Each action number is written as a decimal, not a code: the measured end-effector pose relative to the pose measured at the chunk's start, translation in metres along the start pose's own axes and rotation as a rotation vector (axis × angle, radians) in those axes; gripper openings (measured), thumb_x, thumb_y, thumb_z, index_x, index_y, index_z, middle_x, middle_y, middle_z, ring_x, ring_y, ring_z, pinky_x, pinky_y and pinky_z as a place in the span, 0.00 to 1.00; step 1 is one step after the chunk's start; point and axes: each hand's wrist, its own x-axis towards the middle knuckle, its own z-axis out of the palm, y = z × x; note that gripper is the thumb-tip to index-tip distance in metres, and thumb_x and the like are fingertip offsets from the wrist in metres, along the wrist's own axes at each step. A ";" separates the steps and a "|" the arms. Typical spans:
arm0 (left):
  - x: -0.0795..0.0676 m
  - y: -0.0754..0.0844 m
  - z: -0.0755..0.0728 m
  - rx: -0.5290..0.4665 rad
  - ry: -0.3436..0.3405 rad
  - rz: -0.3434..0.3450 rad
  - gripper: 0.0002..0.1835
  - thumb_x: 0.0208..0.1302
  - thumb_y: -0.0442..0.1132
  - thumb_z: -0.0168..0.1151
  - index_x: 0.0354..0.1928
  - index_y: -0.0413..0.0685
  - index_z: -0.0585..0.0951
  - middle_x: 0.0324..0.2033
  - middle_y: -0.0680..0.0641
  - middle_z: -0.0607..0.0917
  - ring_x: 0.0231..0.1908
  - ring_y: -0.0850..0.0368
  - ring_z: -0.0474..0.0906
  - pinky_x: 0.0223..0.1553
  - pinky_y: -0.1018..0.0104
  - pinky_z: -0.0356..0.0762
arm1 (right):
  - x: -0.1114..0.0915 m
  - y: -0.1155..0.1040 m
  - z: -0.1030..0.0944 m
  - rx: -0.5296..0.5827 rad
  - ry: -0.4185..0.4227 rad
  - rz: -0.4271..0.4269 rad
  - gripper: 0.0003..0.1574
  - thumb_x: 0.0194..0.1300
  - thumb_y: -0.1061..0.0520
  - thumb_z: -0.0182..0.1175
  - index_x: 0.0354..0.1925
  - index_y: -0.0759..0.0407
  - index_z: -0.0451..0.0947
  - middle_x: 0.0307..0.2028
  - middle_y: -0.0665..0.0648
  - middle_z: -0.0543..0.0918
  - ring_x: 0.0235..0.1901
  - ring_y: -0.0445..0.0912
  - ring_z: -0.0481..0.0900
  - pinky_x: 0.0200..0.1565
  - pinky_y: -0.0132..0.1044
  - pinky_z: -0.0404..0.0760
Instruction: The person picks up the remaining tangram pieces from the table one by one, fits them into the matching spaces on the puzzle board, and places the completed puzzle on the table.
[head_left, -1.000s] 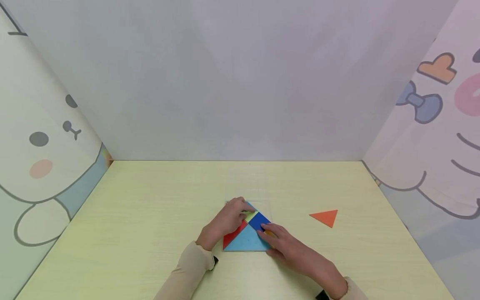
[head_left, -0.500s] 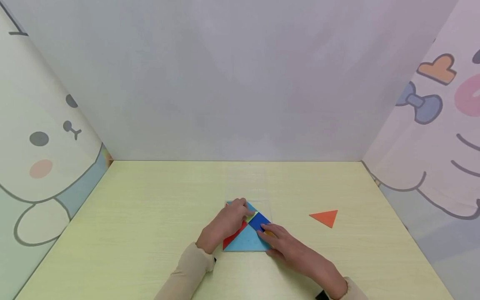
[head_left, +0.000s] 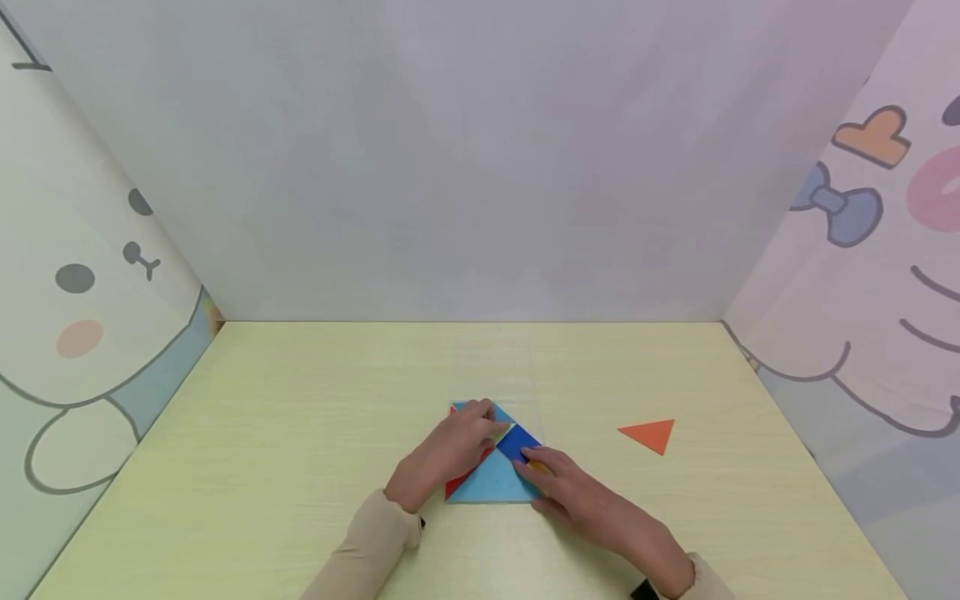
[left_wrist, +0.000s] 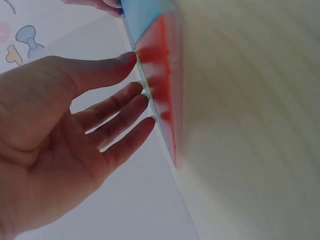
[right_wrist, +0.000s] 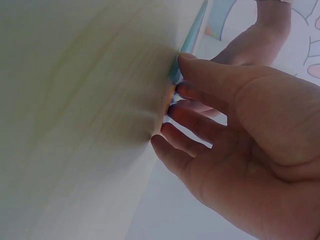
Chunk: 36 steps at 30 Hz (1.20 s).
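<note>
Tangram pieces lie fitted together in the middle of the table in the head view. Among them are a large light blue triangle [head_left: 491, 485], a dark blue square [head_left: 517, 442], a red triangle [head_left: 458, 486] and a smaller blue piece [head_left: 502, 413] at the top. My left hand [head_left: 450, 448] reaches over the red triangle, hiding much of it, its fingertips on the pieces near a mostly covered yellow-green one. From the right, my right hand [head_left: 585, 500] touches the dark blue square and a yellow piece [head_left: 537, 468]. Both hands' fingers are loosely extended in the wrist views.
A loose orange triangle [head_left: 651, 436] lies on the table [head_left: 315, 400] to the right of the joined pieces. Behind the pieces is a faint transparent rectangle [head_left: 495, 367]. A plain grey wall [head_left: 472, 167] stands at the back, with cartoon-printed panels on both sides.
My left hand has shifted slightly down and left, uncovering the pieces' top left corner and hiding more of the yellow-green piece. My right hand stays in place.
</note>
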 end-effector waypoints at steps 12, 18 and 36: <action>-0.013 0.000 -0.006 0.015 0.018 -0.004 0.18 0.71 0.39 0.67 0.60 0.44 0.84 0.59 0.41 0.81 0.62 0.46 0.76 0.63 0.51 0.76 | 0.000 -0.001 -0.002 0.009 -0.009 0.004 0.32 0.69 0.63 0.67 0.68 0.68 0.73 0.64 0.65 0.73 0.63 0.59 0.72 0.58 0.46 0.81; -0.019 -0.001 -0.008 -0.030 -0.001 0.038 0.17 0.72 0.39 0.66 0.60 0.42 0.84 0.61 0.39 0.80 0.64 0.44 0.75 0.64 0.51 0.74 | 0.001 -0.002 -0.002 0.018 -0.018 0.014 0.32 0.69 0.62 0.67 0.68 0.68 0.73 0.64 0.65 0.73 0.63 0.59 0.72 0.58 0.47 0.81; -0.034 -0.004 -0.010 0.035 -0.159 0.101 0.26 0.75 0.45 0.61 0.72 0.52 0.75 0.72 0.39 0.70 0.73 0.43 0.64 0.70 0.50 0.68 | 0.004 -0.001 -0.007 0.076 -0.098 0.070 0.34 0.71 0.61 0.65 0.71 0.66 0.70 0.67 0.64 0.70 0.66 0.58 0.69 0.60 0.47 0.79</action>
